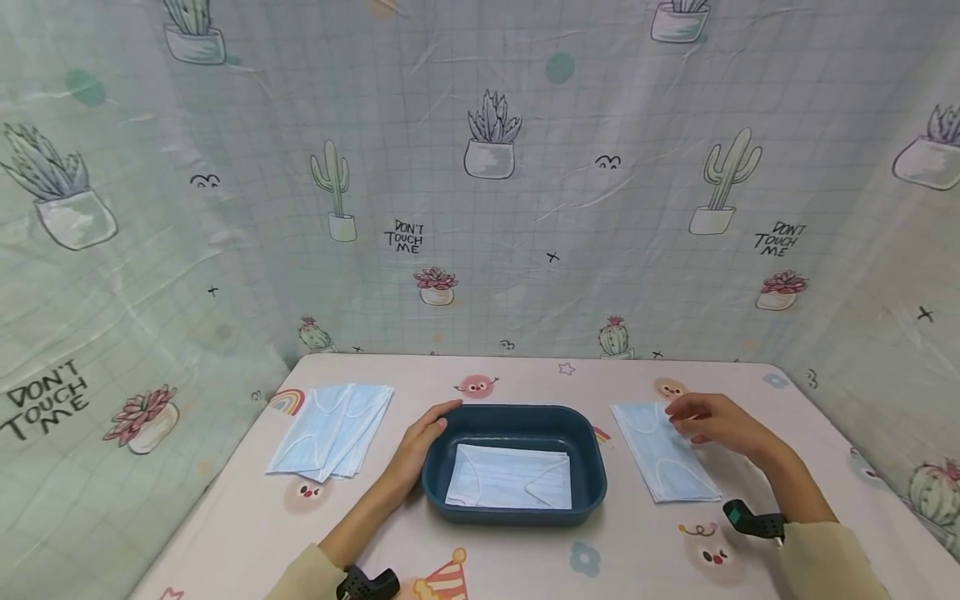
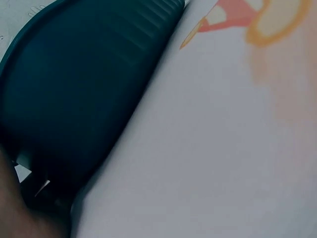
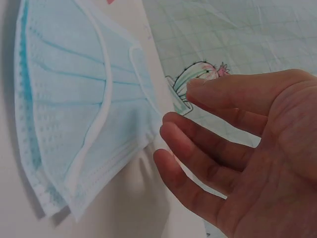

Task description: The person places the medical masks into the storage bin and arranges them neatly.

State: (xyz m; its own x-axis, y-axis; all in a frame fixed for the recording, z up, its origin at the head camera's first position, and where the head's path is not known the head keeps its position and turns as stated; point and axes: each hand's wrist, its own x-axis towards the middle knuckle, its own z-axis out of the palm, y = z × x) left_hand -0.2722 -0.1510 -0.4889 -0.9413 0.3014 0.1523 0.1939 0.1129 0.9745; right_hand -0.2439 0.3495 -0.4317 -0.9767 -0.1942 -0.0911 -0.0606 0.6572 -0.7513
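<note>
A dark blue plastic basin [image 1: 514,517] stands in the middle of the table with a light blue face mask [image 1: 510,477] lying flat inside. My left hand [image 1: 411,450] grips its left side, fingers round the far left corner and thumb at the rim; the left wrist view catches only part of that hand [image 2: 25,218] against the basin wall [image 2: 74,94]. On the right lies a small stack of face masks [image 1: 663,458]. Over its far right edge hovers my right hand [image 1: 716,423], fingers loosely bent and nothing between them. The right wrist view shows this hand [image 3: 233,158] apart from the masks [image 3: 84,94].
Several more face masks [image 1: 330,429] overlap in a fanned stack at the table's left. A patterned cloth covers the table [image 1: 540,567]. Behind it and at both sides hangs a sheet [image 1: 495,225] printed with cacti. Each wrist wears a small black camera [image 1: 753,521].
</note>
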